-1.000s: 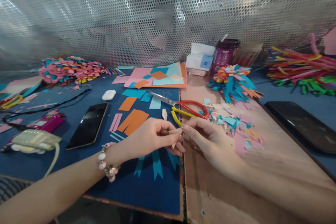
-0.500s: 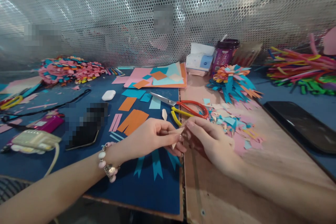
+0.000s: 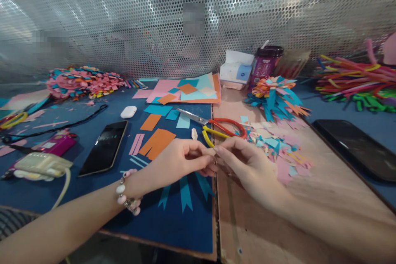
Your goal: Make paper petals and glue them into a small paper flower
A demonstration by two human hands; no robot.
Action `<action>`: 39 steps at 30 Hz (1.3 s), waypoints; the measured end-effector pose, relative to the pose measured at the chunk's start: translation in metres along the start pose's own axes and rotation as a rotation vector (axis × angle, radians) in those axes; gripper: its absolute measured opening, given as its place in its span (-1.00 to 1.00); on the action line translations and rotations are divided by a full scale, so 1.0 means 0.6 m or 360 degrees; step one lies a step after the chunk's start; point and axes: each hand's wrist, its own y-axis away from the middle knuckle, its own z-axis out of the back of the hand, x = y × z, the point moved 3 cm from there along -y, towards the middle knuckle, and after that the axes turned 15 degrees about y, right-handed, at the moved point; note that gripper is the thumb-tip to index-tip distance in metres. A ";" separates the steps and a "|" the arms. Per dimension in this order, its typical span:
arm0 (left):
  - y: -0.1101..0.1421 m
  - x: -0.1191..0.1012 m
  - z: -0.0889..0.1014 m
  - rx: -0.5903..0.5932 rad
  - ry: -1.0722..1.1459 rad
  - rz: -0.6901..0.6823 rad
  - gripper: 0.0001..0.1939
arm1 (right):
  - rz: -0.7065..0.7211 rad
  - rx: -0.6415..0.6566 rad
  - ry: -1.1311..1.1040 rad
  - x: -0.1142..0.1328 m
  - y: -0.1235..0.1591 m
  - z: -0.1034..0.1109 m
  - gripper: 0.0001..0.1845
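Note:
My left hand [image 3: 190, 156], a beaded bracelet at its wrist, is closed in a pinch around a small cream paper piece [image 3: 213, 152]. Fingertips of my right hand [image 3: 244, 159] press on the same piece from the other side, so most of it is hidden. Just beyond the hands lie scissors [image 3: 204, 122] with red and yellow handles, blades pointing left. A folded pale paper piece [image 3: 194, 133] rests beside them. Below my left hand, blue notched paper strips [image 3: 185, 196] fan out, their upper ends covered by the hand.
Cut orange paper [image 3: 157, 142] and pink strips [image 3: 136, 144] lie left of the scissors. Paper scraps [image 3: 278, 144] are heaped at right, below a paper-strip flower [image 3: 274, 97]. Phones [image 3: 105, 146] flank both sides. A tissue pack [image 3: 236, 70] and purple cup [image 3: 266, 66] stand behind.
Both hands stay in place while the fingers close further over the cream paper, so less of it shows. The right fingertips have shifted slightly left and down. The table items look unchanged.

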 end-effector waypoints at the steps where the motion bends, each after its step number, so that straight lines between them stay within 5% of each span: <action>1: 0.000 0.000 0.001 -0.0023 -0.0006 -0.0010 -0.72 | -0.0004 -0.0029 -0.0001 -0.001 0.000 0.001 -0.67; 17: 0.002 -0.019 0.009 -0.0254 -0.0105 -0.0316 -0.73 | -0.0053 0.0094 -0.0005 -0.003 -0.003 -0.003 -0.68; 39: 0.006 -0.015 0.002 -0.0189 -0.0185 -0.0322 -0.76 | 0.0112 0.0218 0.0155 -0.003 -0.001 -0.008 -0.68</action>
